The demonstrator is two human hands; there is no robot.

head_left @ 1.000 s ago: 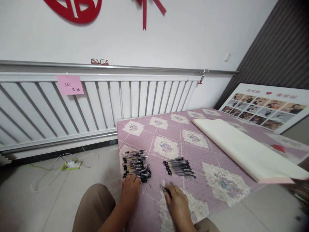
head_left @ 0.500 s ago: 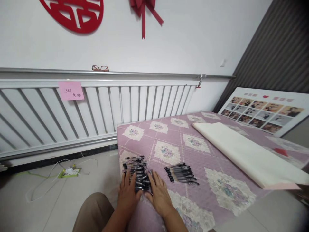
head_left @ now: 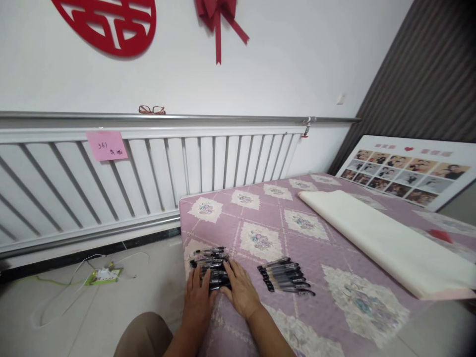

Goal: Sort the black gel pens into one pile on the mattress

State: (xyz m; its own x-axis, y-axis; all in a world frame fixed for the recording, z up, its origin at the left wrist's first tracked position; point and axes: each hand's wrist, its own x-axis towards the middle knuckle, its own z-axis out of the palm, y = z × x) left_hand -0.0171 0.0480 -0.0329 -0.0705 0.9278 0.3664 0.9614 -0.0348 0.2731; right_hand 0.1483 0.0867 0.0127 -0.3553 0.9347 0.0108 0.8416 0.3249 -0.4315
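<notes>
A pile of black pens (head_left: 208, 261) lies near the left corner edge of the bed, which has a purple floral cover (head_left: 245, 267). My left hand (head_left: 198, 299) rests at the pile's near left side, its fingers extended over the pens. Against the right ends of the same pens lies my right hand (head_left: 242, 291), fingers stretched forward and thumb pointing left. Neither hand is wrapped around a pen; my fingers hide part of the pile. Further right, a second group of pens (head_left: 285, 278) lies side by side in a slanted row, untouched.
A folded cream sheet (head_left: 379, 238) lies across the bed's right part, near a photo board (head_left: 405, 171). Behind the bed runs a white radiator (head_left: 193, 163) with a pink note (head_left: 107, 146); glasses (head_left: 151, 109) sit on the pipe above. A power strip (head_left: 103, 275) with cables is on the floor.
The camera view has shifted slightly. My right hand has pressed in closer to the pile, and the pens between my hands look more evenly lined up. The right-hand row lies as before.
</notes>
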